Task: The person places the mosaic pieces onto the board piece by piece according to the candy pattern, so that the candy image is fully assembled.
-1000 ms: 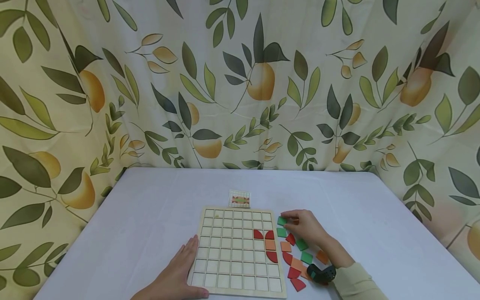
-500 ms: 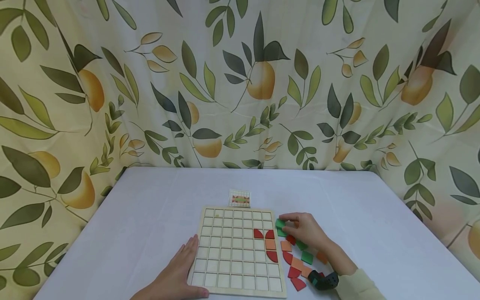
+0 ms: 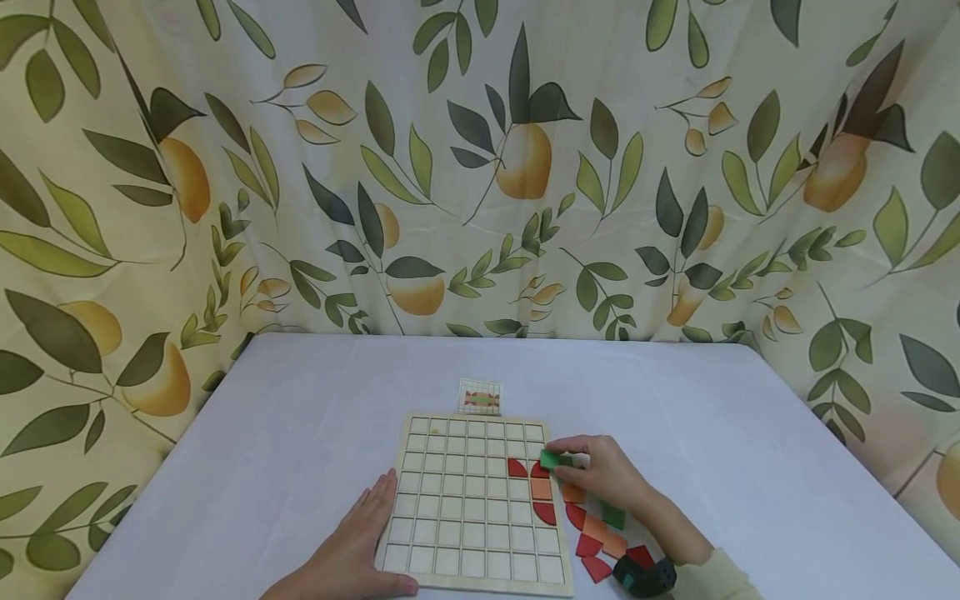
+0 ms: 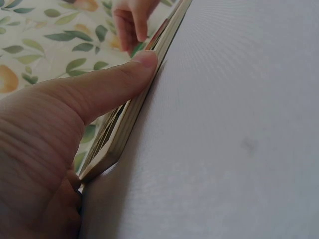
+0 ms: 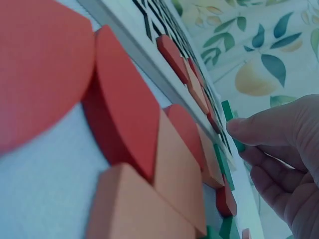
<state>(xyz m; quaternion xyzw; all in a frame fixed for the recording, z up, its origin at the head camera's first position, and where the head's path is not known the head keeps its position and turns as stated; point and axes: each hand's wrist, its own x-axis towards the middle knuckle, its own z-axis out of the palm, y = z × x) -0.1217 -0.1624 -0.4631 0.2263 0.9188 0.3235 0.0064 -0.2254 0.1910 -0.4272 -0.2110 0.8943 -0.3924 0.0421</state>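
green tile (image 3: 550, 459) pinched between thumb and fingers of the right hand (image 3: 606, 473), held over the right rim of the gridded wooden board (image 3: 442, 533), partly covering a red piece there; contact with board: can't tell. left hand (image 3: 351, 540) not grasping, fingers extended along the board's left side, thumb on its near edge. four pieces sit on the grid, three red, one orange (image 3: 541, 489). loose red, orange and green pieces (image 3: 595, 527) lie on the bench (image 3: 300, 433) right of the board. small patterned card (image 3: 480, 398) just behind board.
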